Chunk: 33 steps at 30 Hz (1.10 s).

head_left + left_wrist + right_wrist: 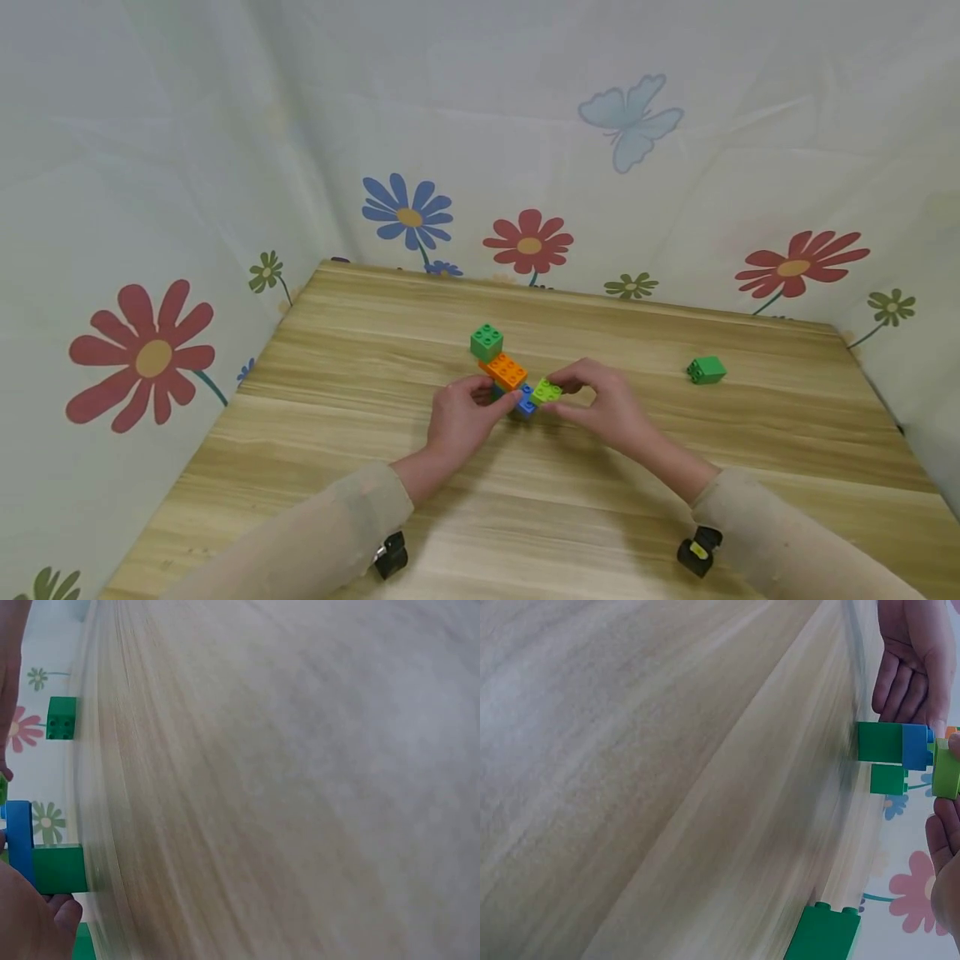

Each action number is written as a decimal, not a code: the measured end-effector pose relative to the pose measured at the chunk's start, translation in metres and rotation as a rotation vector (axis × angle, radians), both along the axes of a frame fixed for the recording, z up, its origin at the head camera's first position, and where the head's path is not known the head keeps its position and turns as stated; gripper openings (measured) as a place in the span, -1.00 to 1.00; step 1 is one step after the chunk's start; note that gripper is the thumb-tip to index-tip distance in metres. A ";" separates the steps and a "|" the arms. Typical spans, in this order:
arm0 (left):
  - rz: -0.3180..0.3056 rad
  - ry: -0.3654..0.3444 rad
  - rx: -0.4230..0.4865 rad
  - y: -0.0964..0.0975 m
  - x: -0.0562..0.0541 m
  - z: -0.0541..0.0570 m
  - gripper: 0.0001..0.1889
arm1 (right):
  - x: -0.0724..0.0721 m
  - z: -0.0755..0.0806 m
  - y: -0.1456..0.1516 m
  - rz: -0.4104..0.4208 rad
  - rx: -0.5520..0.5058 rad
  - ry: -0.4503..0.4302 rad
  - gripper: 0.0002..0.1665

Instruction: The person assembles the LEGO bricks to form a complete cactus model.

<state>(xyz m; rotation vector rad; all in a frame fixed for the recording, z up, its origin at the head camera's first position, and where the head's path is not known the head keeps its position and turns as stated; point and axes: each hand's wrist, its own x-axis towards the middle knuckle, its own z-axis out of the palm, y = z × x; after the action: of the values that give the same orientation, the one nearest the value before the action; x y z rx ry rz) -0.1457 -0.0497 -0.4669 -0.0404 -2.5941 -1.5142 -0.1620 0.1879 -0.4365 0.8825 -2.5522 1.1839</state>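
My left hand (459, 418) grips a small stack of toy building bricks, its thumb on the near side. In that stack a blue brick (527, 403) sits on a green brick (880, 742), and an orange brick (504, 372) lies at the upper left. Between thumb and fingers my right hand (609, 410) pinches a lime green brick (547, 391). In the head view the lime brick overlaps the blue brick's right end, tilted slightly; the right wrist view shows it right beside the blue brick's studs.
Just behind the stack, a green brick (487, 342) stands studs up on the wooden table (360, 333). Farther right, another green brick (707, 370) lies on its side. A flower-printed curtain (465, 108) hangs along the table's back and sides.
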 end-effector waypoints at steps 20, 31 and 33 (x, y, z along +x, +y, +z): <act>-0.013 -0.007 -0.006 0.000 0.000 0.002 -0.59 | 0.004 0.000 -0.010 0.007 0.050 0.060 -0.63; -0.011 -0.007 -0.014 -0.001 -0.001 0.000 -0.58 | 0.004 0.002 -0.014 0.022 0.077 0.064 -0.64; -0.010 -0.006 -0.014 -0.001 -0.001 0.000 -0.58 | 0.004 0.000 -0.013 0.027 0.078 0.075 -0.64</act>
<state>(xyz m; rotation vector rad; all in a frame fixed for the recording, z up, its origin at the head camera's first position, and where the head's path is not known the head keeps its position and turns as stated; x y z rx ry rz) -0.1464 -0.0505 -0.4666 -0.0498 -2.6134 -1.5013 -0.1582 0.1751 -0.4362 0.9622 -2.5491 1.0445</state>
